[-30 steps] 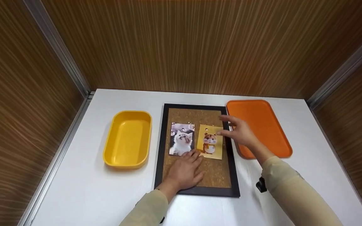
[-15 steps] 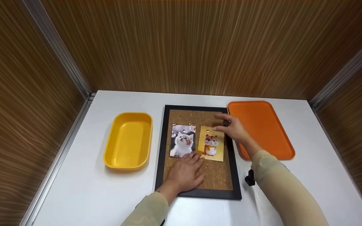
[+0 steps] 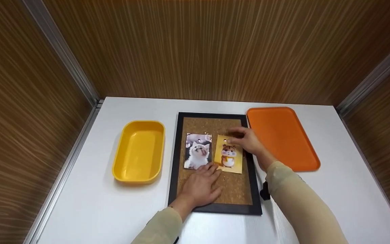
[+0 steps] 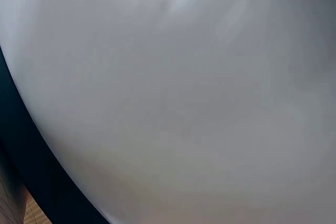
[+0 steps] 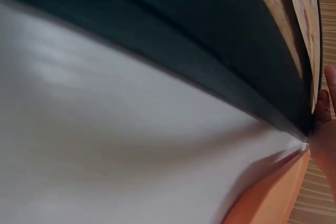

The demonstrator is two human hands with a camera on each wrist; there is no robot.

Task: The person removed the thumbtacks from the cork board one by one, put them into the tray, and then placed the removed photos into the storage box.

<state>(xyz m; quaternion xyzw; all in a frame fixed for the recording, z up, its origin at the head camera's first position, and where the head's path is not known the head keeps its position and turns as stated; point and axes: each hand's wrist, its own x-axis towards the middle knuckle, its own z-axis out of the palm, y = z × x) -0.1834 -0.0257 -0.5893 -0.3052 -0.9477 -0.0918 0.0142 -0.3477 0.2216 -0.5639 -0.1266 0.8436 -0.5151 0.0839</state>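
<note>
A cork board (image 3: 233,189) with a black frame lies on the white table, bearing two picture cards. The kitten card (image 3: 196,156) is on the left, the yellow hamster card (image 3: 237,162) on the right; each shows a small pale round spot near its top. My left hand (image 3: 200,185) rests flat on the lower board, fingertips at the cards' bottom edges. Over the hamster card's upper right, my right hand (image 3: 249,139) holds thumb and forefinger apart, the thumb tip right by the pale spot. In the right wrist view, part of that hand (image 5: 326,129) shows beyond the black frame (image 5: 173,30).
A yellow tub (image 3: 139,152) stands left of the board. To the right lies an orange tray (image 3: 283,139), its corner close against the black frame. Wood-grain panels (image 3: 195,51) enclose the table's back and sides. The left wrist view shows mostly white tabletop (image 4: 173,93).
My right hand has moved left and slightly down, from the board's right edge to the top of the hamster card. The left hand stays in place on the board.
</note>
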